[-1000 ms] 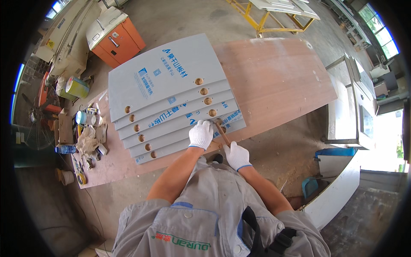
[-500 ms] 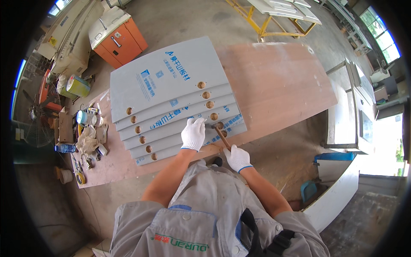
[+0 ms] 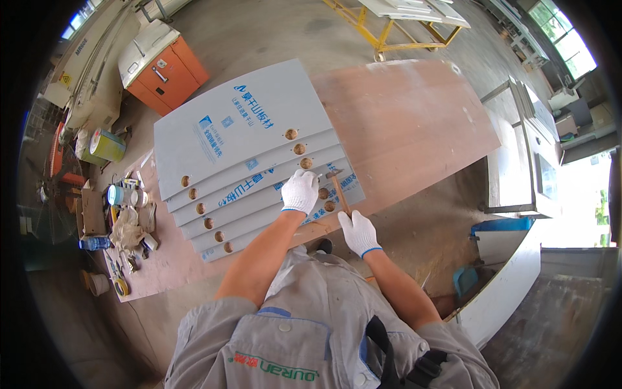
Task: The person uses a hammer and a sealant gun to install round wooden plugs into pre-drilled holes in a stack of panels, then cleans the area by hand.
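The table (image 3: 414, 129) runs on past the right edge of the boards (image 3: 243, 162), ahead-right of my left hand (image 3: 300, 192); whether that hand holds anything I cannot tell. Apart from it, my right hand (image 3: 357, 233) clamps the hammer (image 3: 339, 193), hiding the handle's end, its long axis slanting forward-left.

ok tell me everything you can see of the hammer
The hammer has a slim brown handle, apparently wooden, and a small dark head, seemingly metal. The gloved right hand grips the handle's near end; the handle slants slightly left toward the head, over the grey boards. Whether it touches them is unclear.
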### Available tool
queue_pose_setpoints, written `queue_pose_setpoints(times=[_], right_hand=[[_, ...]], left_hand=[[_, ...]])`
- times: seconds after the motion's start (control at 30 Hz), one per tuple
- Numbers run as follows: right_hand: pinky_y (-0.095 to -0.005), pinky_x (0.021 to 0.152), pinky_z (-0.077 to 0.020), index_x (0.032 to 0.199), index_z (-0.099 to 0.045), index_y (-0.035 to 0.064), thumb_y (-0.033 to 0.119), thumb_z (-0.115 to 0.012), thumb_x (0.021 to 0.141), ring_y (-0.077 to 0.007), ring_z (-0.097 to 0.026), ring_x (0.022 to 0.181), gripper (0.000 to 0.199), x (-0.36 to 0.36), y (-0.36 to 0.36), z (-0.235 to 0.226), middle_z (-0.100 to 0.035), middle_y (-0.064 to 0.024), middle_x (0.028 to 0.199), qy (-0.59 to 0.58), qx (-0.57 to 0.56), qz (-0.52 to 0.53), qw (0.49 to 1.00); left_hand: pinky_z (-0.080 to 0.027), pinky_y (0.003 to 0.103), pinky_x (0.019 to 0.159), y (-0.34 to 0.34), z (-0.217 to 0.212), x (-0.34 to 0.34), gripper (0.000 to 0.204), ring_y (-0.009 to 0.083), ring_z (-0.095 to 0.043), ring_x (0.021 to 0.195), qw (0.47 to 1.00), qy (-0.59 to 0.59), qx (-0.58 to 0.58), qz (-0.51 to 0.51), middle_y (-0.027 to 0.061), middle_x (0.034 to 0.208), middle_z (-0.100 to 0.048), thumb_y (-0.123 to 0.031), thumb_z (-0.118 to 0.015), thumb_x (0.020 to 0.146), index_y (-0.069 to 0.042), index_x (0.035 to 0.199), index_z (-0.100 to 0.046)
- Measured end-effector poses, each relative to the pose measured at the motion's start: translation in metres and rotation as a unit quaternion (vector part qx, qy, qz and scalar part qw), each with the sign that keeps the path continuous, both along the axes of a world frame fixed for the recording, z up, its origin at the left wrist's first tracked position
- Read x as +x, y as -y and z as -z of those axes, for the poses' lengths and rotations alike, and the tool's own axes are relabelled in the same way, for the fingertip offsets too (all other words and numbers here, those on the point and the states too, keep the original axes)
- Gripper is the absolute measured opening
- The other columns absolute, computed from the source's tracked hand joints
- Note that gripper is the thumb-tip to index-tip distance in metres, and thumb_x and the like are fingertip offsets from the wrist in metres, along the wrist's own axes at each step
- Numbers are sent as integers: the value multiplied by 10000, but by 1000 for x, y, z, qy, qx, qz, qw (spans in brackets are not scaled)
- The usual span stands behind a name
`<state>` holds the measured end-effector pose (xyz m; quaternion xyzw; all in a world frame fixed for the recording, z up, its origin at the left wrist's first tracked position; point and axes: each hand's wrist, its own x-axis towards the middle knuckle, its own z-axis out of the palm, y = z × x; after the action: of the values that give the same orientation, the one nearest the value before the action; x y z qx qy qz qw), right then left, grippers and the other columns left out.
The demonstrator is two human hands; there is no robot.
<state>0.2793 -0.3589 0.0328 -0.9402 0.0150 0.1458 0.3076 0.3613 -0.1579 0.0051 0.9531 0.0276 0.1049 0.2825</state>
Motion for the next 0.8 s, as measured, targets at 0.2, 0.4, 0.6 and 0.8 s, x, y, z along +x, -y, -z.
queue_pose_setpoints(times=[0.2,0.4,0.6,0.8], right_hand=[[-594,791,-514,936,-590,-11,480,-516,1050,-519,-668,886,509,11,-9,-9,-689,-325,888,6,-24,-39,999],[-588,742,-526,935,-591,3,460,-528,1048,-501,-684,830,475,10,-12,-4,-694,-300,831,18,-33,-9,999],[-575,715,-536,924,-604,8,455,-533,1046,-479,-696,775,469,8,-15,-3,-696,-282,789,57,-43,-16,997],[-559,667,-549,895,-612,19,465,-543,1042,-453,-702,718,474,18,-11,3,-691,-258,736,74,-73,-45,994]], left_hand=[[-577,462,773,-3,6,2,159,340,-719,873,1000,-9,2,14,111,951,-716,-255,-683,933,-124,936,-772],[-577,454,787,-1,3,3,151,333,-718,899,999,-36,12,10,113,961,-712,-242,-674,932,-127,931,-772],[-582,458,787,-3,-1,0,144,339,-720,875,999,-25,24,24,120,953,-711,-218,-661,922,-125,935,-769],[-586,471,767,-5,-4,-3,144,353,-719,845,998,-57,17,-15,142,959,-713,-209,-655,919,-115,939,-762]])
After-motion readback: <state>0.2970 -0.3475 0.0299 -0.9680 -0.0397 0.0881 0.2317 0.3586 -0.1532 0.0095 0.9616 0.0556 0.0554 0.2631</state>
